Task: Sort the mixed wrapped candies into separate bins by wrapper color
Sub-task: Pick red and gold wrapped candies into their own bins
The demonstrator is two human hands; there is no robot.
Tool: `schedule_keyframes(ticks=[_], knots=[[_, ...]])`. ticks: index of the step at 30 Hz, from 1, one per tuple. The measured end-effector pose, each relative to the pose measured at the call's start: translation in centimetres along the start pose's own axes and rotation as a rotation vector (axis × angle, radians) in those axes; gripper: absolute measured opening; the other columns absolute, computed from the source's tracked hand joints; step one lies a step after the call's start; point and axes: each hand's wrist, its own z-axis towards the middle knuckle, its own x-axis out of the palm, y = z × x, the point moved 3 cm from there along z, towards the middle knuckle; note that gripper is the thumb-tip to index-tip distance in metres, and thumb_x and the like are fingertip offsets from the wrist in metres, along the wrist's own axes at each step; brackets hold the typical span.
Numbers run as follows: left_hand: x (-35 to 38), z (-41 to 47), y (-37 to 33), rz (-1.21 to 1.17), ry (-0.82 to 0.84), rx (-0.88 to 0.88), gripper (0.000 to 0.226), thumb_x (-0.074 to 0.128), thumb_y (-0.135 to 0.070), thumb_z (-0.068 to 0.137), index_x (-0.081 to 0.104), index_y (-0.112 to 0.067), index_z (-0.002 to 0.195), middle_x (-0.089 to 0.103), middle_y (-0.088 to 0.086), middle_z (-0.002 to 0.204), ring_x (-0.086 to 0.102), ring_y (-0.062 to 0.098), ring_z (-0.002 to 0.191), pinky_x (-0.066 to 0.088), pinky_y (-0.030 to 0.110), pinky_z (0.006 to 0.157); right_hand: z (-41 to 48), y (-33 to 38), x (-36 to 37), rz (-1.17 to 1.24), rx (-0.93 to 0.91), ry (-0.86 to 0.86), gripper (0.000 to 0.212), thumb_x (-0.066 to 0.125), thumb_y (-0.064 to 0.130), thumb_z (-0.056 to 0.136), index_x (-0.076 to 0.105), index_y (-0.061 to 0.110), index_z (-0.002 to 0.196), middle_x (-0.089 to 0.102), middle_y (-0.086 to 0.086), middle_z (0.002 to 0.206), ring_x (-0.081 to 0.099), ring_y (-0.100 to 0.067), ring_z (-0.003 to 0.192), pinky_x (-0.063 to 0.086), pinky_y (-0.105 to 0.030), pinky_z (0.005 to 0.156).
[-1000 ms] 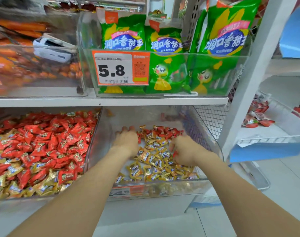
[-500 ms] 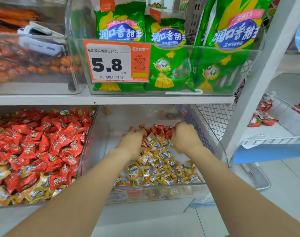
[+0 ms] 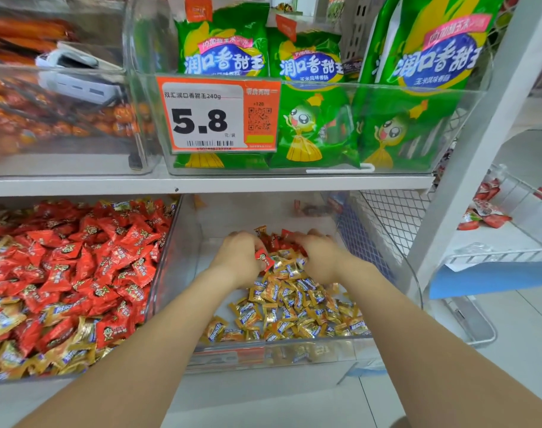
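Observation:
Both my hands are inside the clear right bin point(image 3: 384, 344) on the lower shelf. My left hand point(image 3: 240, 259) holds a red-wrapped candy point(image 3: 262, 260) in its curled fingers. My right hand point(image 3: 320, 256) is curled over a small cluster of red candies point(image 3: 277, 240) at the back of the pile; what its fingers grip is hidden. Gold-wrapped candies point(image 3: 294, 307) fill the front of this bin. The left bin point(image 3: 167, 257) holds mostly red candies point(image 3: 78, 264), with gold ones point(image 3: 47, 350) mixed in at its front.
The shelf above point(image 3: 201, 182) carries a clear bin of green snack bags point(image 3: 316, 97) with a 5.8 price tag point(image 3: 217, 114), and a bin of orange packets point(image 3: 47, 118). A white upright post point(image 3: 467, 168) and a wire basket point(image 3: 510, 254) stand to the right.
My left hand has picked up a red candy. Both hands have reached further back, to the red candies at the rear of the right bin.

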Motion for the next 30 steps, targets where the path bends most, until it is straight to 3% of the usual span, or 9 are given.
schedule_keyframes(ticks=[4, 7, 9, 12, 15, 18, 23, 27, 30], knots=[[-0.9, 0.1, 0.0, -0.165, -0.053, -0.119, 0.018, 0.058, -0.018, 0.103, 0.068, -0.004, 0.099, 0.067, 0.013, 0.09, 0.062, 0.032, 0.087, 0.047, 0.037, 0.07, -1.7, 0.4, -1.3, 0.26, -0.033, -0.101, 0.061, 0.048, -0.006, 0.091, 0.059, 0.023, 0.144, 0.069, -0.002, 0.122, 0.066, -0.031, 0.114, 0.056, -0.034, 0.086], [-1.0, 0.2, 0.1, -0.423, -0.058, -0.292, 0.018, 0.047, -0.008, 0.098, 0.065, -0.009, 0.097, 0.06, 0.008, 0.08, 0.055, 0.026, 0.075, 0.048, 0.035, 0.064, -2.9, 0.0, -2.1, 0.411, 0.008, -0.131, 0.055, 0.041, -0.008, 0.092, 0.068, 0.022, 0.129, 0.074, -0.008, 0.104, 0.07, -0.036, 0.083, 0.061, -0.047, 0.066], [-0.9, 0.2, 0.0, -0.522, -0.062, -0.394, 0.019, 0.042, -0.004, 0.093, 0.049, -0.011, 0.077, 0.044, 0.006, 0.07, 0.04, 0.024, 0.065, 0.037, 0.036, 0.06, -3.3, -0.1, -2.3, 0.466, 0.029, -0.162, 0.051, 0.042, -0.007, 0.091, 0.07, 0.026, 0.118, 0.074, -0.021, 0.103, 0.066, -0.033, 0.075, 0.062, -0.051, 0.067], [-0.7, 0.2, 0.1, -0.599, -0.041, -0.479, 0.019, 0.039, -0.013, 0.094, 0.035, -0.016, 0.075, 0.03, 0.005, 0.069, 0.026, 0.021, 0.06, 0.02, 0.033, 0.057, -2.9, -0.8, -2.2, 0.419, 0.083, -0.247, 0.046, 0.043, -0.002, 0.089, 0.078, 0.02, 0.108, 0.077, -0.007, 0.109, 0.073, -0.026, 0.093, 0.063, -0.041, 0.083], [-0.3, 0.2, 0.2, -0.643, 0.04, -0.498, 0.03, 0.037, -0.038, 0.101, 0.037, -0.018, 0.078, 0.029, 0.002, 0.063, 0.025, 0.018, 0.054, 0.018, 0.029, 0.054, -2.4, -1.4, -2.1, 0.405, 0.134, -0.31, 0.042, 0.045, 0.001, 0.085, 0.082, 0.02, 0.09, 0.079, -0.002, 0.105, 0.072, -0.022, 0.096, 0.062, -0.039, 0.088], [0.3, 0.5, 0.6, -0.385, 0.07, -0.352, 0.042, 0.046, -0.044, 0.104, 0.038, -0.017, 0.073, 0.035, -0.001, 0.055, 0.032, 0.017, 0.046, 0.024, 0.025, 0.05, -2.3, -1.9, -2.0, 0.356, 0.151, -0.323, 0.041, 0.046, 0.0, 0.089, 0.081, 0.018, 0.102, 0.075, -0.007, 0.118, 0.07, -0.025, 0.099, 0.061, -0.036, 0.086], [1.1, 1.0, 0.4, -0.027, 0.079, -0.09, 0.025, 0.05, -0.007, 0.103, 0.054, -0.007, 0.127, 0.057, 0.012, 0.119, 0.058, 0.028, 0.099, 0.041, 0.03, 0.076, -1.9, -2.0, -2.2, 0.272, 0.151, -0.285, 0.045, 0.042, 0.012, 0.096, 0.066, 0.017, 0.134, 0.064, -0.018, 0.137, 0.062, -0.041, 0.124, 0.055, -0.045, 0.101], [2.2, 0.9, 0.6, 0.082, 0.183, -0.07, 0.046, 0.052, 0.005, 0.098, 0.045, -0.011, 0.14, 0.033, 0.016, 0.143, 0.054, 0.021, 0.082, 0.042, 0.03, 0.079, -2.5, -1.1, -0.5, 0.078, 0.074, 0.025, 0.046, 0.051, 0.045, 0.101, 0.056, 0.019, 0.139, 0.048, -0.014, 0.141, 0.049, -0.039, 0.13, 0.046, -0.05, 0.11], [2.8, 0.8, 0.9, 0.19, 0.271, -0.103, 0.053, 0.051, 0.004, 0.099, 0.032, -0.001, 0.149, 0.021, 0.022, 0.152, 0.063, 0.035, 0.097, 0.043, 0.033, 0.074, -2.7, -1.5, 0.4, 0.053, 0.05, 0.106, 0.044, 0.056, 0.04, 0.107, 0.048, 0.016, 0.143, 0.04, -0.013, 0.142, 0.052, -0.034, 0.122, 0.045, -0.043, 0.104]])
